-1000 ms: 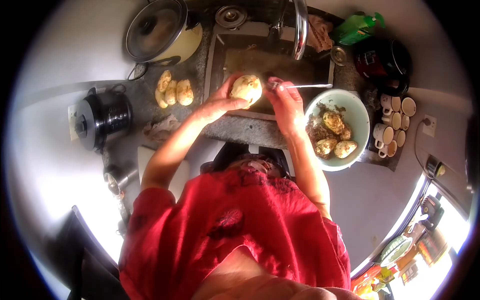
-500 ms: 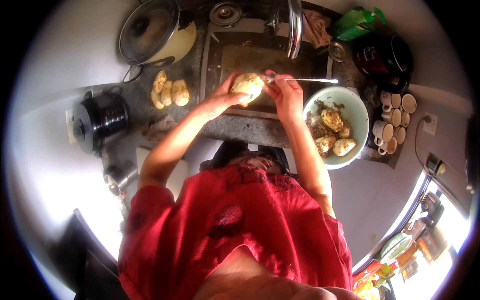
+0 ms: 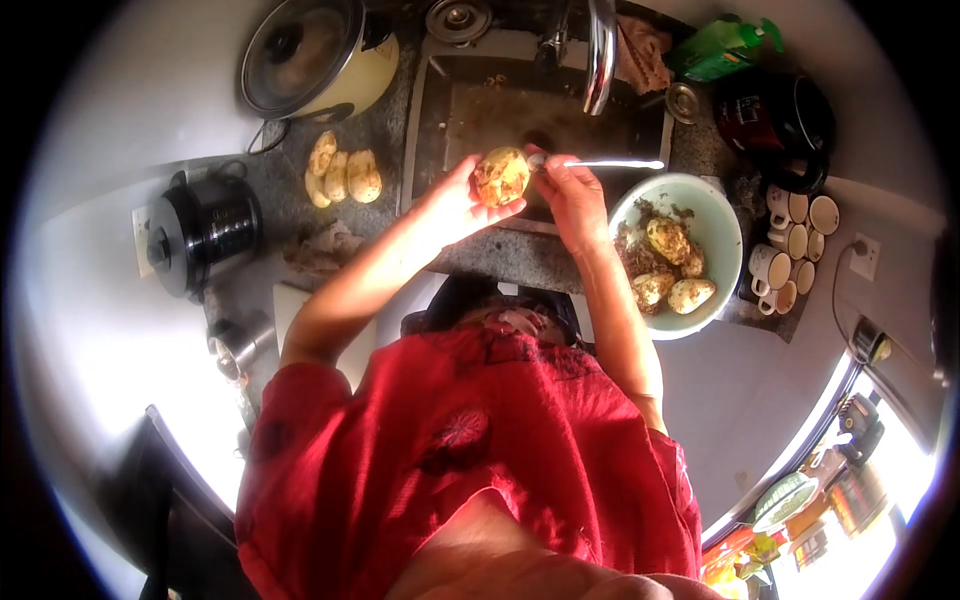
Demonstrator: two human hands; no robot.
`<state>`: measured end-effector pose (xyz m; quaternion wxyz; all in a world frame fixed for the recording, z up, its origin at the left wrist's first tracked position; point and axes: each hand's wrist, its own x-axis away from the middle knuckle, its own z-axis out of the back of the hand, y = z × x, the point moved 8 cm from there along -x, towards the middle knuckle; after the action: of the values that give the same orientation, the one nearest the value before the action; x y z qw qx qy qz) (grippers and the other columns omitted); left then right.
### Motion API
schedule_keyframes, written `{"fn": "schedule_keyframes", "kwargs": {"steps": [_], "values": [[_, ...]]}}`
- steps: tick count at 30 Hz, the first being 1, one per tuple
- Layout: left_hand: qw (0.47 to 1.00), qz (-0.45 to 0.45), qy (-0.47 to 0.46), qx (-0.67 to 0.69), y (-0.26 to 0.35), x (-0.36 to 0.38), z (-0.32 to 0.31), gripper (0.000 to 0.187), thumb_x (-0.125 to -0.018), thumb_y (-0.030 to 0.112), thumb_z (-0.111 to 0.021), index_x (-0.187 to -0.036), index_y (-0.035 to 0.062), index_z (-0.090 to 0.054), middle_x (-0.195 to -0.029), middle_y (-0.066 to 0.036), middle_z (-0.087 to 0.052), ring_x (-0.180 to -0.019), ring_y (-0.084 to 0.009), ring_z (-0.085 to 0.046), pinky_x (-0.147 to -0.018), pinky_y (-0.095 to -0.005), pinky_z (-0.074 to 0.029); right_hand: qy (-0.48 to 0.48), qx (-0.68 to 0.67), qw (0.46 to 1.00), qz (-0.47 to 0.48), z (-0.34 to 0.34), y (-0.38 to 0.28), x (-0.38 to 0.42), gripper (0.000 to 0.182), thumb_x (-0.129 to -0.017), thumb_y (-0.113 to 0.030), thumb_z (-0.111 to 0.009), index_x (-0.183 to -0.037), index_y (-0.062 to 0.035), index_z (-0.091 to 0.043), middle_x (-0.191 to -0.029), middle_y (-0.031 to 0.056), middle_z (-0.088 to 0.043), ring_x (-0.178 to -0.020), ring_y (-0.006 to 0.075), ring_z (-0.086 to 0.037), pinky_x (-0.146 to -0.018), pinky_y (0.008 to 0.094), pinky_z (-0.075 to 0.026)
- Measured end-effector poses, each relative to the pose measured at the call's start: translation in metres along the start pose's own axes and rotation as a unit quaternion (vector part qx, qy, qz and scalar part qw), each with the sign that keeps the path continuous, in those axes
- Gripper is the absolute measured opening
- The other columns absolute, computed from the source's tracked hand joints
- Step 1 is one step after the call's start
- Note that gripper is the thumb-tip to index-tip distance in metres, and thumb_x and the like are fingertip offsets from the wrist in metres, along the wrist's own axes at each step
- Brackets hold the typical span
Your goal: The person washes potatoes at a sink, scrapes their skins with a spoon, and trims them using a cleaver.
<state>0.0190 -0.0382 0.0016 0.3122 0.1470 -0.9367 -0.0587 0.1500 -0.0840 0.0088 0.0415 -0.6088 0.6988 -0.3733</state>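
Over the front of the sink (image 3: 470, 115), my left hand (image 3: 458, 205) cradles a partly peeled potato (image 3: 502, 177), yellowish with brown patches. My right hand (image 3: 577, 200) grips a metal spoon (image 3: 615, 164) close to its bowl end, and the handle sticks out to the right. The spoon's tip is beside the potato's right side; whether it touches cannot be made out. Right of my right forearm is a pale green basin (image 3: 733, 240) with several patchy potatoes (image 3: 668, 240) and dark peelings. Several paler potatoes (image 3: 342, 175) lie together on the counter to the left.
A faucet (image 3: 600, 60) reaches over the sink. At the left stand a lidded cream pot (image 3: 350, 80) and a black cooker (image 3: 215, 235). On the right are a green pump bottle (image 3: 715, 52), a dark red-and-black appliance (image 3: 760, 120) and several mugs (image 3: 768, 265).
The potato has turned in my left hand and shows a browner side. My left fingers have spread more beneath it. The spoon stays in my right hand; the whole view has shifted slightly.
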Motion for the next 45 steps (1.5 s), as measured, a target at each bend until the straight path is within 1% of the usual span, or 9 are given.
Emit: {"fn": "schedule_keyframes", "kwargs": {"steps": [7, 12, 18, 24, 26, 29, 41, 44, 45], "values": [[0.999, 0.018, -0.016, 0.041, -0.005, -0.003, 0.012, 0.038, -0.093, 0.032, -0.055, -0.119, 0.0038, -0.052, -0.113, -0.014, -0.061, -0.101, -0.0278, -0.061, -0.088, -0.045, -0.054, 0.031, 0.153, 0.986, 0.051, 0.005, -0.006, 0.002, 0.01, -0.09, -0.005, -0.058, -0.092, 0.0013, -0.066, -0.114, 0.0174, -0.062, -0.116, 0.0223, -0.053, -0.097, 0.0336, -0.044], [0.999, 0.033, 0.011, -0.007, -0.023, 0.021, 0.04, 0.038, -0.087, 0.026, -0.064, -0.118, 0.0061, -0.053, -0.112, -0.012, -0.06, -0.101, -0.0243, -0.06, -0.088, -0.0431, -0.054, 0.003, 0.54, 0.838, 0.076, 0.004, -0.007, 0.01, 0.011, -0.088, -0.009, -0.062, -0.086, 0.0014, -0.066, -0.1, 0.0101, -0.067, -0.09, 0.0151, -0.061, -0.084, 0.0281, -0.048], [0.985, 0.029, 0.011, 0.172, -0.044, 0.058, 0.121, 0.045, -0.088, 0.024, -0.061, -0.128, 0.0071, -0.047, -0.12, -0.016, -0.056, -0.112, -0.0314, -0.053, -0.099, -0.0481, -0.044, 0.0, 0.406, 0.908, -0.101, 0.003, 0.038, 0.011, 0.015, -0.089, -0.013, -0.059, -0.085, 0.0008, -0.061, -0.082, 0.0063, -0.066, -0.074, 0.0096, -0.062, -0.062, 0.0231, -0.052], [0.985, -0.135, -0.021, 0.107, -0.015, 0.136, 0.183, 0.044, -0.091, 0.026, -0.054, -0.126, 0.0001, -0.048, -0.118, -0.013, -0.057, -0.109, -0.0251, -0.056, -0.097, -0.04, -0.045, -0.211, 0.637, 0.709, -0.216, -0.038, 0.124, 0.02, 0.015, -0.083, -0.016, -0.06, -0.079, -0.0024, -0.063, -0.071, 0.0079, -0.064, -0.062, 0.0179, -0.062, -0.059, 0.0324, -0.052], [0.971, -0.225, -0.071, 0.043, 0.009, 0.181, 0.154, 0.047, -0.09, 0.027, -0.058, -0.127, 0.0003, -0.047, -0.119, -0.011, -0.058, -0.109, -0.0221, -0.057, -0.096, -0.036, -0.046, -0.481, 0.655, 0.559, 0.165, -0.066, 0.164, 0.034, 0.019, -0.087, -0.021, -0.056, -0.084, -0.0044, -0.063, -0.074, 0.013, -0.063, -0.068, 0.03, -0.061, -0.064, 0.0414, -0.049], [0.972, -0.202, -0.022, 0.12, 0.017, 0.222, 0.169, 0.059, -0.086, 0.032, -0.062, -0.134, 0.003, -0.043, -0.127, -0.015, -0.052, -0.114, -0.0267, -0.054, -0.098, -0.0408, -0.045, -0.466, 0.733, 0.494, -0.034, -0.069, 0.269, 0.018, 0.018, -0.078, -0.021, -0.06, -0.077, -0.0039, -0.067, -0.075, 0.0191, -0.063, -0.072, 0.0378, -0.062, -0.064, 0.0466, -0.049], [0.986, -0.155, -0.04, 0.049, 0.066, 0.213, 0.183, 0.043, -0.088, 0.027, -0.056, -0.123, 0.0029, -0.051, -0.121, -0.017, -0.054, -0.111, -0.0293, -0.05, -0.09, -0.039, -0.044, -0.454, 0.777, 0.383, 0.206, -0.185, 0.317, -0.029, 0.02, -0.073, -0.02, -0.066, -0.086, -0.0062, -0.07, -0.088, 0.0104, -0.068, -0.089, 0.027, -0.064, -0.078, 0.0401, -0.051], [0.981, -0.173, 0.068, 0.05, 0.081, 0.191, 0.179, 0.042, -0.082, 0.021, -0.061, -0.117, 0.0022, -0.051, -0.12, -0.019, -0.05, -0.096, -0.0257, -0.048, -0.079, -0.0338, -0.044, -0.42, 0.676, 0.605, -0.034, -0.199, 0.224, -0.023, 0.028, -0.075, -0.02, -0.065, -0.096, -0.0013, -0.067, -0.094, 0.0122, -0.067, -0.091, 0.0304, -0.063, -0.078, 0.0387, -0.051], [0.977, -0.166, 0.065, 0.115, 0.083, 0.182, 0.155, 0.043, -0.078, 0.017, -0.065, -0.115, 0.002, -0.051, -0.118, -0.018, -0.047, -0.086, -0.0236, -0.046, -0.072, -0.0309, -0.044, -0.372, 0.356, 0.83, -0.212, -0.192, 0.201, -0.015, 0.033, -0.079, -0.022, -0.062, -0.105, -0.0022, -0.064, -0.095, 0.0151, -0.067, -0.09, 0.0309, -0.063, -0.079, 0.0371, -0.051]]}}
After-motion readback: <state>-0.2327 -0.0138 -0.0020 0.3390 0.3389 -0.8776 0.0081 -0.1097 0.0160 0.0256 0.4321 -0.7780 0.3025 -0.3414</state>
